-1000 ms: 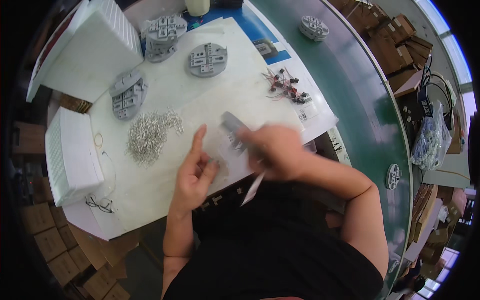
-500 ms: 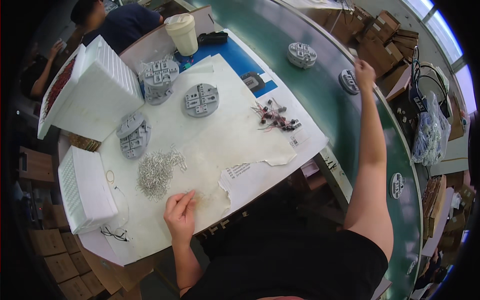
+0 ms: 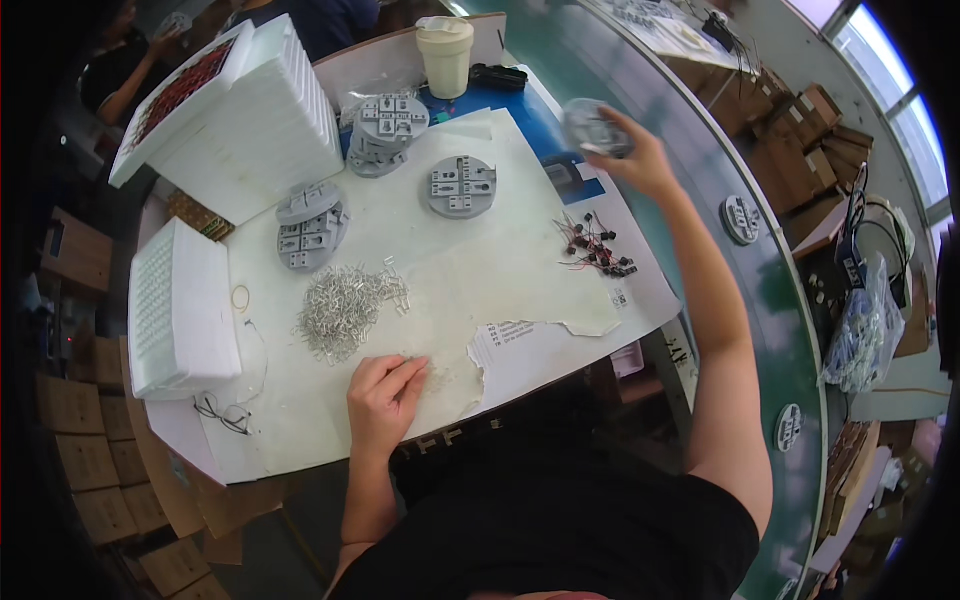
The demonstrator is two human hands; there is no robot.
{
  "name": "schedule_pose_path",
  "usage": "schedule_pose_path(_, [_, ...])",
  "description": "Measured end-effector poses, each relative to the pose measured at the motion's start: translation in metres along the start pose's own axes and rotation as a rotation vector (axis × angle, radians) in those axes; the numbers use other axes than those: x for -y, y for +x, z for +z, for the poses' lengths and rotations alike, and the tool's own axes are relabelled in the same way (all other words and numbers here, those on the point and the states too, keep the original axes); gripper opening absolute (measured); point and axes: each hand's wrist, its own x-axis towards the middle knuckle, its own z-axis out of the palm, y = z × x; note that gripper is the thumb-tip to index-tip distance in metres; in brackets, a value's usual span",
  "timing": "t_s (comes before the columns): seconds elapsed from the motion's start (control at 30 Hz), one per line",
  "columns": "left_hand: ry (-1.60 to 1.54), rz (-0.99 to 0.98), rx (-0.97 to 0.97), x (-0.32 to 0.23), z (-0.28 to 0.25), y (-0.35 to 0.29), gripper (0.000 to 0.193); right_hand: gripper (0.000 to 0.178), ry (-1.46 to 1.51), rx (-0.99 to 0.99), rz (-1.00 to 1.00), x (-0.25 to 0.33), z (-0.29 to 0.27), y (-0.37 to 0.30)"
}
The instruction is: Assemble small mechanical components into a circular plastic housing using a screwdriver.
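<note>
One grey disc is held by the right grip in the upper part of the frame, right of centre, where it is seen against the border between the worktop and the green belt. The disc's right side is clamped between the fingers and thumb, so that it is carried toward the upper left of that hand; as its outline is round, no long axis is given by it, and its tilt cannot be told because it is blurred. The left grip is placed well apart from it, below and to the left, just below the centre of the frame, with thumb and fingertips brought together over the worktop; whether something small is pinched there cannot be told. The line from the held disc to the left fingertips is thus drawn downward and leftward across the frame. The pile of pins is spread near the left fingertips, to their upper left, and is reached much more closely by the left hand than by the right. Along the upper part of the worktop, a second disc is laid flat, with its studded face turned up, left of the held one and nearer in the frame to the right grip. The wires are heaped below the held disc, toward the worktop's right edge.
</note>
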Motion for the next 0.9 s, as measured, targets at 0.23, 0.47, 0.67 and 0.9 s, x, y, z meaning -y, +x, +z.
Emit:
schedule_pose_path(0.23, [0.000,0.069,-0.016,-0.007,-0.009,-0.004,0.020,0.064,-0.163,0.087,-0.273,0.050,0.035,0.005])
schedule_pose_path(0.47, [-0.135,-0.038,-0.090,-0.002,-0.004,-0.007,0.024,0.048,-0.415,0.075,0.454,0.059,0.055,0.023])
schedule_pose_path(0.67, [-0.210,0.038,-0.088,0.005,-0.012,-0.007,0.026,0.046,-0.343,0.215,0.544,0.068,0.051,0.029])
schedule_pose_path(0.9, [-0.174,0.071,-0.160,0.004,-0.007,-0.008,0.023,0.030,-0.023,0.085,0.460,0.048,0.054,0.031])
